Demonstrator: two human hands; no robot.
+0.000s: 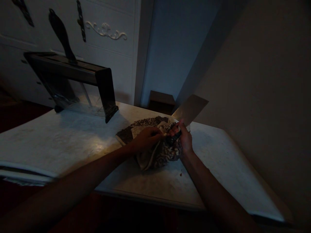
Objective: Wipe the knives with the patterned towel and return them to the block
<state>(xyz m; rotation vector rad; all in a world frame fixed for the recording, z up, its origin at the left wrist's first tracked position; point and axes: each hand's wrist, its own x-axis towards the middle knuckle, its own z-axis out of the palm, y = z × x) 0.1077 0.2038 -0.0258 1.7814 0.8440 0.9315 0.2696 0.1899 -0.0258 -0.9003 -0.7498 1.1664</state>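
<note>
In the head view, we find the patterned cloth [165, 158] bunched on the pale surface [92, 136], partly hiding the dark handle [173, 139] of the flat metal blade [190, 108]. The right hand [186, 140] has its fingers wrapped around this handle; the left hand [147, 139] has its fingers pinching the cloth, tips hard to discern. Behind, the brown box [162, 97] is too dark for us to read inside

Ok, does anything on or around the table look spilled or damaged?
Reddish-brown specks lie loose on the pale tabletop, just this side of the right hand, like stray crumbs; source unclear. The near edge at far left shows a dark gap, possibly damage.
</note>
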